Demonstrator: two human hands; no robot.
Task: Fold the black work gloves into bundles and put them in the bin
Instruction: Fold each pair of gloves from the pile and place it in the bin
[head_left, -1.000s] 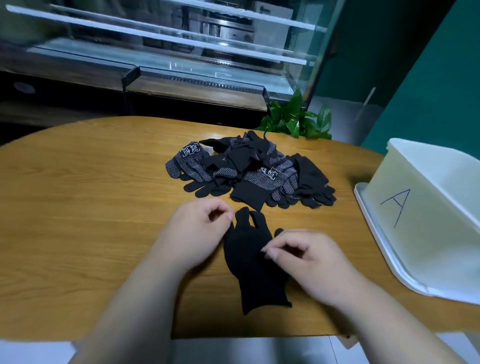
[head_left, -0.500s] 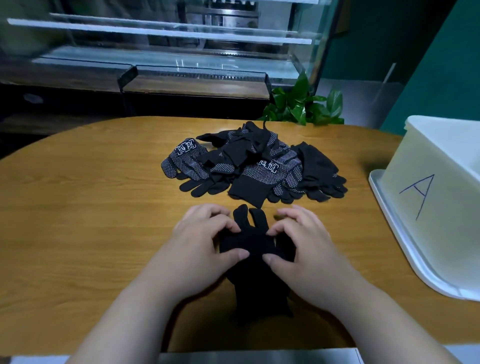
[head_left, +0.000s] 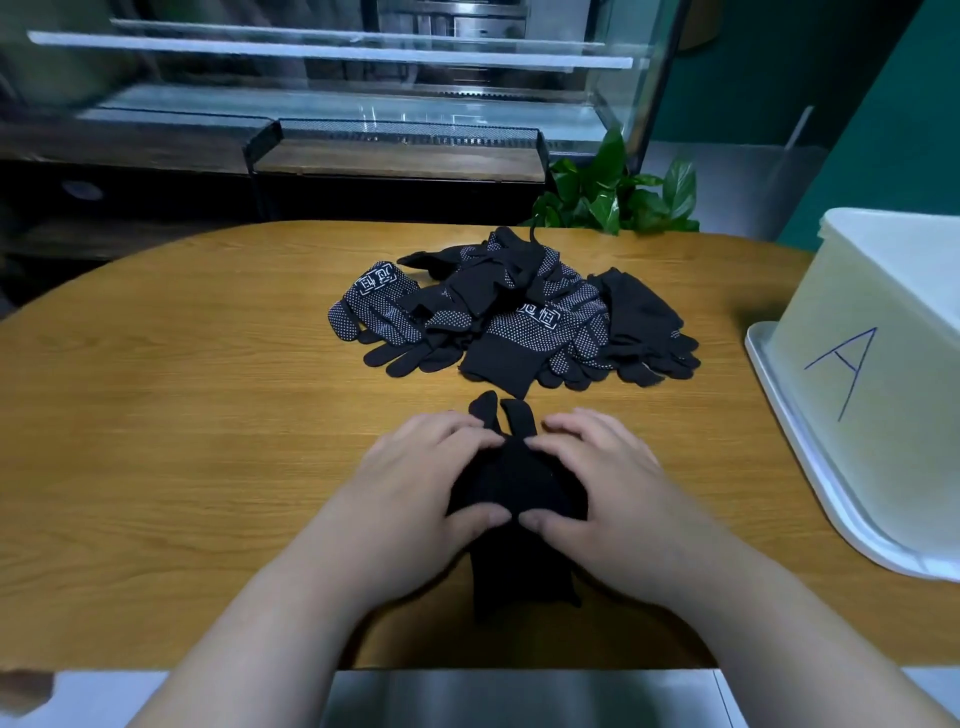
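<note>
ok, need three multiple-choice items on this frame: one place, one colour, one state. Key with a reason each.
1. Seen from the person, the bin stands where from the glove pile?
A. left
B. right
C. on top of it

2. The letter A on the bin is:
A. red
B. green
C. blue

3. The glove nearest the person is:
A. lying untouched
B. gripped by the left hand and the right hand on the table
C. inside the bin

Key:
1 B: the bin sits at the table's right end, the pile mid-table.
2 C: the strokes are blue.
3 B: fingers and thumbs of both hands curl round it.
</note>
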